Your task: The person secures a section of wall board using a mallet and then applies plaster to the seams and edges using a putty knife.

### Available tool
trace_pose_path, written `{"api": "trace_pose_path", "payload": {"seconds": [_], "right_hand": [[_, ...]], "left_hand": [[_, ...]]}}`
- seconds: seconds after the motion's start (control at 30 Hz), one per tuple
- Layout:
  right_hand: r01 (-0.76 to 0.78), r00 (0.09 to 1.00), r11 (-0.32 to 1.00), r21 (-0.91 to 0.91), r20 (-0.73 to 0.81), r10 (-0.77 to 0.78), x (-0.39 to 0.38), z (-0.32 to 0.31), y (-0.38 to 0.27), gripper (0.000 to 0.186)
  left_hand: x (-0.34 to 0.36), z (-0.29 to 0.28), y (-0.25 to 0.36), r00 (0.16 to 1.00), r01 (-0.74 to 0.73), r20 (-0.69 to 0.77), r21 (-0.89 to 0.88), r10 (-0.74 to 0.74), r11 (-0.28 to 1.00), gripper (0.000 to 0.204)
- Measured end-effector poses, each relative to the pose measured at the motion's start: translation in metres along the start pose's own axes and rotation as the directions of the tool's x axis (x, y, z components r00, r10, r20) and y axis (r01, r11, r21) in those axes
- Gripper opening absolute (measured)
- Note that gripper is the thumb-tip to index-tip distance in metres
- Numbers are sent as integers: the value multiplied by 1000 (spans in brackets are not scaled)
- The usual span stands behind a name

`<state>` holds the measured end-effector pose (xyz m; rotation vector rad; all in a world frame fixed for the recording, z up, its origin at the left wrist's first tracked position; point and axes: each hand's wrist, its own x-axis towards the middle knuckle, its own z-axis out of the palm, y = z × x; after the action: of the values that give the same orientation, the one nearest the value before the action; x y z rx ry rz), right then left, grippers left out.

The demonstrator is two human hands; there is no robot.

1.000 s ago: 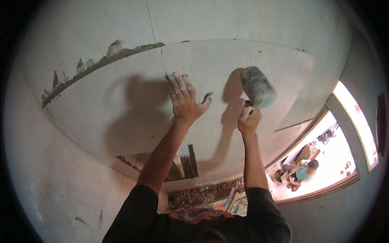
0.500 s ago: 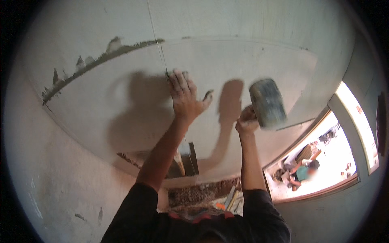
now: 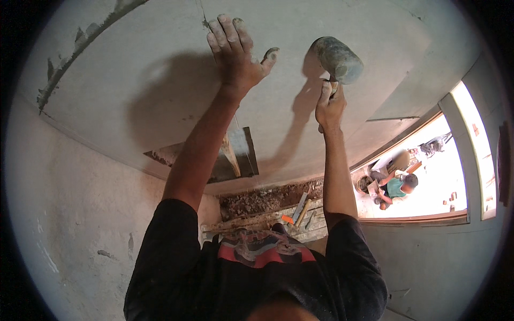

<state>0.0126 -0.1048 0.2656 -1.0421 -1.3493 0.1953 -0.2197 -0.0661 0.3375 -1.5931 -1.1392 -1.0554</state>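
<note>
Fingers spread, my left hand (image 3: 235, 56) lies against a large pale grey wall panel (image 3: 278, 101), its fingertips beside a thin string (image 3: 202, 9). My right hand (image 3: 329, 109) grips the short visible part of a mallet's handle. The dark, dusty mallet head (image 3: 338, 60) is up at the panel, to the right of my left hand; whether it touches the surface I cannot tell. A rough line of dark mortar (image 3: 85, 45) runs along the panel's upper left edge.
Below my left forearm, a wooden stick (image 3: 231, 155) leans in a dark cut-out in the panel. Hand tools (image 3: 301, 209) lie on a board lower down. Through a doorway on the right, a person (image 3: 397, 186) in a green top sits among various items.
My view has tilted down, so the wall sits higher in the picture. The mallet head, blurred before, is now sharper and turned differently. My left hand stays on the panel.
</note>
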Motion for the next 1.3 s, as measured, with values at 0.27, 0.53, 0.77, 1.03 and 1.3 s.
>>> {"api": "trace_pose_path", "payload": {"seconds": [0.27,0.53,0.77,1.03,1.3], "right_hand": [[-69,997,997,-38,25,70,-8,-5,8,31],[-126,990,990,-63,54,129,-15,-14,10,34],[-159,987,987,-2,38,159,-27,-23,22,36],[-400,910,914,-69,89,405,-93,-34,85,43],[-588,795,801,-113,102,598,-183,-48,108,46]], "left_hand": [[-2,-1,-1,1000,7,11,-15,-7,1000,111],[-53,-26,-16,982,-75,164,-123,95,990,97],[-84,-44,-1,930,22,366,6,-23,1000,96],[-121,-32,22,915,36,403,-108,11,994,92],[-293,-10,82,666,580,702,-275,-252,767,58]]}}
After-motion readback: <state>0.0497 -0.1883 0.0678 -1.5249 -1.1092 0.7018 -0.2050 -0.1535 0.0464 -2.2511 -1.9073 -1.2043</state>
